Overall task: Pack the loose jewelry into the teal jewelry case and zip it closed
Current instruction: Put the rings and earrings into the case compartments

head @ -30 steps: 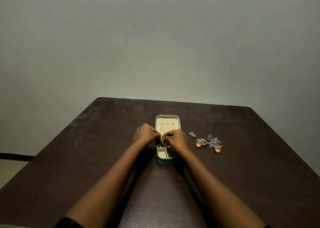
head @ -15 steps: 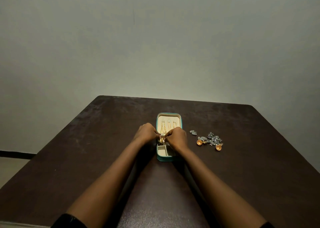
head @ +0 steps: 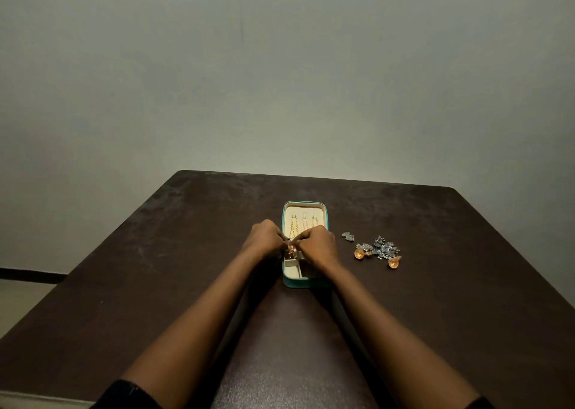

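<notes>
Grey wall (head: 280, 81) fills the far half of the view, bare and plain; below it sits a dark brown table (head: 155, 284). In the middle of the table the teal jewelry case (head: 303, 284) lies open and flat; its lid is on the far side and its tray is on the near side. Thin gold chains (head: 294, 226) hang in a row on the pale lining of the lid, likely so they do not tangle. The left hand (head: 264, 237) and the right hand (head: 317, 245) meet over the middle of the case; both have curled fingers, and they pinch a small gold piece (head: 291, 250) from two sides. I think two hands are used because the piece is tiny and must go in just the right spot; what kind of piece it is I cannot tell. A little pale box (head: 292, 268) shows in the near tray. To the right of the case a pile of loose jewelry (head: 381, 246) waits on the table; it has silver bits and two round orange-gold earrings (head: 359, 254); one small silver piece (head: 348, 236) lies a bit apart, nearer the case. They sit close by, easy for the right hand to reach. No name, label or writing can be read anywhere.
</notes>
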